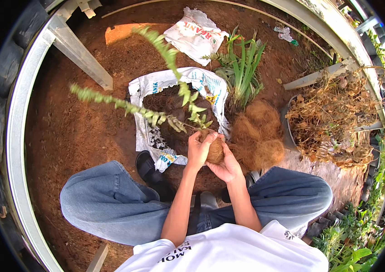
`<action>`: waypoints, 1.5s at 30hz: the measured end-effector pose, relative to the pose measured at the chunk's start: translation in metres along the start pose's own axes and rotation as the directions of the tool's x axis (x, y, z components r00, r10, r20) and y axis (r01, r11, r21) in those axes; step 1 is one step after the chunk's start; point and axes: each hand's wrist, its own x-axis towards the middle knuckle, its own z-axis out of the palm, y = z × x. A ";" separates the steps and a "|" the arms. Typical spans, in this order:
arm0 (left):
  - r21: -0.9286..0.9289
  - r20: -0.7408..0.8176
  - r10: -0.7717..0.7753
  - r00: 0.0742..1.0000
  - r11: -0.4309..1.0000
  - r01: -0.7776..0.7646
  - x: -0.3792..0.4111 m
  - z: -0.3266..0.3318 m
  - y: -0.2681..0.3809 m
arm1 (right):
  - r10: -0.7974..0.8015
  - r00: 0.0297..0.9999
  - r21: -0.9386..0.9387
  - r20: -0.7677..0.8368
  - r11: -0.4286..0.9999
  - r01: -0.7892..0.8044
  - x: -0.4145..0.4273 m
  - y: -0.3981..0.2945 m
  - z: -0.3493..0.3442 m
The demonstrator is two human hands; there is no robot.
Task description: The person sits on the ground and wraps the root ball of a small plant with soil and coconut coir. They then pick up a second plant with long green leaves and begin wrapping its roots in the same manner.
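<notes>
Both my hands are closed around a ball of brown coconut fibre [215, 151] in front of my knees. My left hand [199, 148] presses its upper left side with the thumb on top, and my right hand [227, 165] cups it from below and the right. Two long leafy stems [127, 107] rise from the ball's top and reach up and to the left. Beneath them lies an opened white plastic sack [138, 122] holding dark soil and fibre [175, 112]. Loose coconut fibre [258, 136] lies in a heap to the right of the sack.
Green strap-leaved plants [241, 71] lie behind the fibre heap, beside another white printed sack [195, 34]. At right stands a tub of dried leaves [331, 115]. Metal legs [83, 54] stand on the bare soil at left. My sandalled foot [148, 168] is near the opened sack.
</notes>
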 end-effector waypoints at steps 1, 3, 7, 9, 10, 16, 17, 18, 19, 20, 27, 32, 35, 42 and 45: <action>-0.018 0.045 -0.031 0.999 0.999 0.032 0.001 -0.003 0.001 | 0.033 0.999 0.042 0.017 0.999 -0.034 -0.002 0.000 0.001; -0.052 0.135 -0.089 0.987 0.994 0.097 0.001 -0.007 0.003 | 0.073 0.996 0.044 0.046 0.996 -0.075 -0.005 0.001 0.001; -0.178 -0.014 -0.025 1.000 0.984 0.023 0.001 -0.010 0.005 | 0.155 0.986 0.167 0.064 0.972 -0.163 -0.008 0.004 0.007; -0.157 -0.151 -0.062 0.987 0.987 0.038 0.001 -0.010 0.007 | -0.043 0.997 0.132 -0.065 0.990 0.052 -0.007 0.009 0.011; -0.129 -0.205 -0.056 0.977 0.991 0.030 0.003 -0.010 0.008 | -0.239 0.955 0.084 -0.177 0.963 0.257 -0.007 0.016 0.012; -0.045 -0.376 -0.122 0.919 0.993 0.114 0.002 -0.003 0.035 | -0.618 0.108 -0.561 0.779 -0.610 0.559 -0.009 0.041 0.009; -0.043 -0.338 -0.154 0.928 0.988 0.149 0.001 -0.003 0.037 | -0.559 0.188 -0.556 0.807 -0.614 0.560 -0.005 0.046 0.007; -0.038 -0.304 -0.184 0.935 0.983 0.181 -0.001 -0.004 0.039 | -0.567 0.223 -0.582 0.793 -0.598 0.552 -0.002 0.047 0.011; -0.032 -0.269 -0.214 0.939 0.976 0.214 -0.003 -0.006 0.040 | -0.573 0.257 -0.608 0.778 -0.581 0.541 0.002 0.046 0.016; -0.071 -0.250 -0.232 0.940 0.973 0.221 -0.003 -0.007 0.037 | -0.655 0.301 -0.694 0.693 -0.493 0.525 0.003 0.048 0.020; 0.161 0.009 -0.078 0.997 0.984 0.076 0.003 -0.006 0.024 | -0.344 0.916 -0.282 -0.208 0.918 0.281 0.013 0.032 0.018; -0.071 0.163 -0.211 0.964 0.972 0.225 -0.003 -0.009 0.026 | 0.043 0.999 -0.015 0.016 0.999 -0.042 0.005 0.014 0.000; -0.147 -0.072 -0.160 0.984 0.978 0.149 0.001 -0.010 0.029 | 0.020 0.986 0.214 0.163 0.975 -0.055 -0.003 0.010 0.002; -0.240 -0.315 -0.244 0.917 0.956 0.172 0.004 -0.014 0.033 | -0.671 0.289 -0.664 0.683 -0.407 0.627 0.000 0.043 0.018; -0.212 -0.274 -0.232 0.933 0.961 0.177 0.002 -0.010 0.029 | -0.753 0.356 -0.744 0.554 -0.256 0.618 0.010 0.047 0.024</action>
